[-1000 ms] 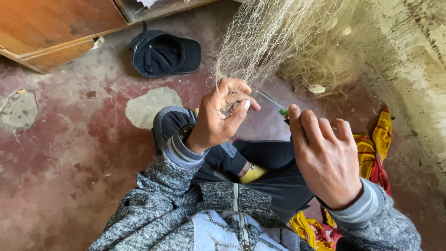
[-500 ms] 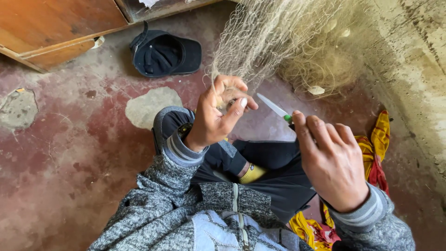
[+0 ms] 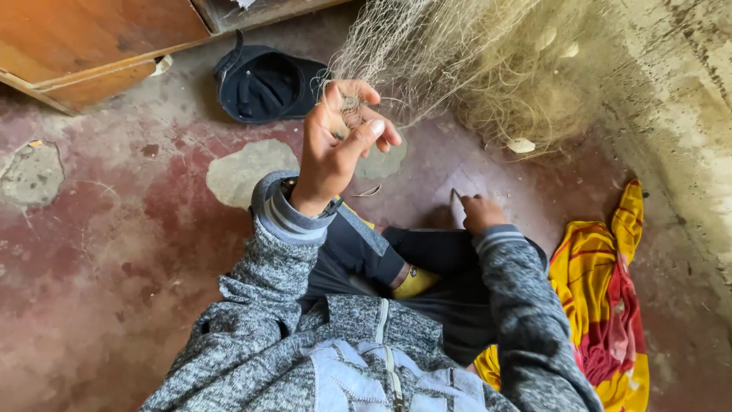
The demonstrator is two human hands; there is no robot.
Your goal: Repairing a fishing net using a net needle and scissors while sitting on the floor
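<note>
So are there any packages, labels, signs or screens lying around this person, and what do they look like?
None that show: no package, label, sign or screen is in view.
What surrounds the hands instead: a pale fishing net pinched by the left hand, a dark cap upturned on the floor, a yellow and red cloth beside the right hand.

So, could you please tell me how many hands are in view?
2: the left hand is raised, pinching the fishing net; the right hand is low by the knee, holding a thin tool. None seem hidden.
</note>
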